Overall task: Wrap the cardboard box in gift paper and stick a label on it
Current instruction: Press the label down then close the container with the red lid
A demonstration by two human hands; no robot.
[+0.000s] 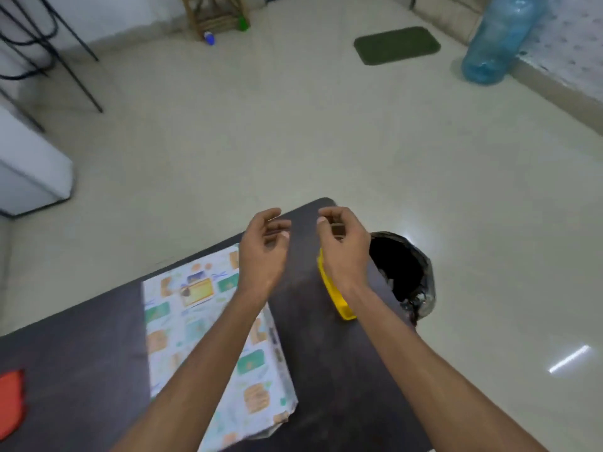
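Head view: left hand (264, 252), right hand (342, 246) raised, fingers curled; whether anything is held cannot be told. Yellow item (341, 306) at table (81, 370) edge could be knocked into bin (427, 288) by right forearm.

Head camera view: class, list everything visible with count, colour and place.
wrapped box: 1, white, green-and-orange print, on table
label: 1, yellow, on box top
table: 1, dark brown, foreground
yellow object: 1, yellow, table's right edge
red object: 1, red, table's left edge
bin: 1, black-lined, floor beside table
mat: 1, green, far floor
water jug: 1, blue, far right
left hand: 1, above table, fingers curled
right hand: 1, above yellow object, fingers curled
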